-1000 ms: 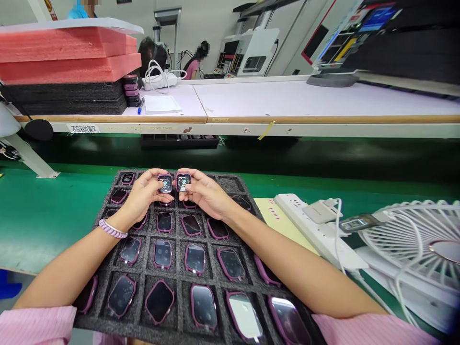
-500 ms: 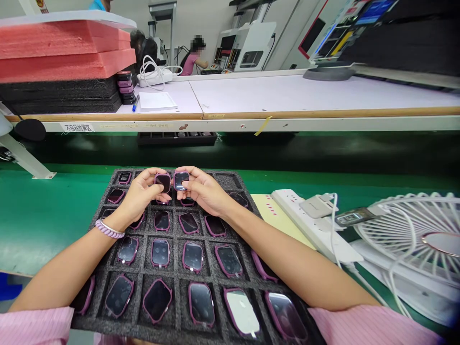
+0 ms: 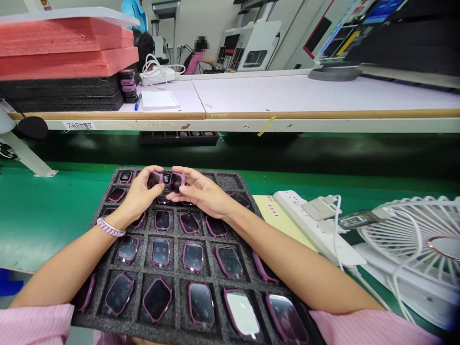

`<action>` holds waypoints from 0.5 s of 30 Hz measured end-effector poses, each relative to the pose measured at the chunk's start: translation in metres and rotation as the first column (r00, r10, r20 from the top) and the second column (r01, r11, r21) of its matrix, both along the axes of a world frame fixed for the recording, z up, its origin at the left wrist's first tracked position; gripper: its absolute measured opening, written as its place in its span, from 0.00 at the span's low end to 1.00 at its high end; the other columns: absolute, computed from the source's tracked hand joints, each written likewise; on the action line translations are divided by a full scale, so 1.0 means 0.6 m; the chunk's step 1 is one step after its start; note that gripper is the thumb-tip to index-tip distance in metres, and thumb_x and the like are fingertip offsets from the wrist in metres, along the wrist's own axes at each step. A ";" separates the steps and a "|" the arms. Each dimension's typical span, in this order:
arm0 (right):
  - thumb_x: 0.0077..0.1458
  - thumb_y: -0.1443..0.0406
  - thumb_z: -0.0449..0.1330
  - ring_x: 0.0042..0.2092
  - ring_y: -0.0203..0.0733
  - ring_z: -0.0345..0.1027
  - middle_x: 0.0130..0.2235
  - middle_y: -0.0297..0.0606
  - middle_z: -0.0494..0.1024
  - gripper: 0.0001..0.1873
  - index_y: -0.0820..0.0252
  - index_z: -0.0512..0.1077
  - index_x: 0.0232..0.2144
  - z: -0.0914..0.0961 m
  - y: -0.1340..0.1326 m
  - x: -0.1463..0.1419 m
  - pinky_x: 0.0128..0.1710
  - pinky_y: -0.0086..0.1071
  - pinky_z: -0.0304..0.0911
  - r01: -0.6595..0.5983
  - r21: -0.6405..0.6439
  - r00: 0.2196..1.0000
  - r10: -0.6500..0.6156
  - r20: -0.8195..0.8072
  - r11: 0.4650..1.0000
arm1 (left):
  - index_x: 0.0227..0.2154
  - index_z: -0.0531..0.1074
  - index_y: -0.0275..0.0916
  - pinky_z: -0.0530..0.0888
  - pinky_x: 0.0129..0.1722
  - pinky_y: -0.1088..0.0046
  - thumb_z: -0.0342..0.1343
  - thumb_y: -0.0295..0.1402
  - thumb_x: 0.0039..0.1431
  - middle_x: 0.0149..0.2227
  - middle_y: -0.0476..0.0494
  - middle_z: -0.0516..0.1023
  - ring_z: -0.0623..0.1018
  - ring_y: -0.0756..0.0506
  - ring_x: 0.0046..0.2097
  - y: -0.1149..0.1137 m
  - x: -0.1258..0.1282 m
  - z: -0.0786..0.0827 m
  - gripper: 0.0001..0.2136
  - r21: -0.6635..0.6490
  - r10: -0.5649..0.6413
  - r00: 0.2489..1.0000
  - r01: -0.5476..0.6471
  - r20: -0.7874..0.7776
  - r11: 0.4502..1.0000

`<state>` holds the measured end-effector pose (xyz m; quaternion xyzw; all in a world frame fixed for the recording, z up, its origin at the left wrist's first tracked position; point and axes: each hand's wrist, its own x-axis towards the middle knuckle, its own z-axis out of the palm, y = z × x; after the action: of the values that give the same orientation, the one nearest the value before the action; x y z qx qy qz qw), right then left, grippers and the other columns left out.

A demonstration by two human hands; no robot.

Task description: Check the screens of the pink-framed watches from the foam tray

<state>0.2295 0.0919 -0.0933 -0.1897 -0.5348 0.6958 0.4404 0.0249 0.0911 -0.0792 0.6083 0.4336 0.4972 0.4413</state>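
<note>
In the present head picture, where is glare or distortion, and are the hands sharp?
Head view: bright glare seems to whiten one front-row watch and streaks the watch right of it; the white machine behind leans, probably from wide-lens distortion; left hand and right hand look fairly sharp.

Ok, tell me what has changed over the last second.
The left hand moved its watch slightly left, away from the watch in the right hand; both tilted and, lit a second ago, now look dark. Neither was let go. The watches in the foam tray stayed put.
</note>
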 end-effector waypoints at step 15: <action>0.57 0.57 0.77 0.44 0.45 0.81 0.45 0.34 0.76 0.28 0.53 0.71 0.54 -0.001 0.004 0.002 0.51 0.37 0.77 -0.010 -0.003 0.999 0.010 -0.030 1.000 | 0.51 0.71 0.37 0.69 0.46 0.72 0.60 0.34 0.53 0.46 0.44 0.75 0.73 0.47 0.45 -0.001 -0.004 -0.003 0.21 0.122 0.038 0.993 -0.024 -0.115 0.992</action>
<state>0.2304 0.0944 -0.0939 -0.1771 -0.5277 0.7018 0.4445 0.0227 0.0905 -0.0812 0.6551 0.4373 0.4928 0.3697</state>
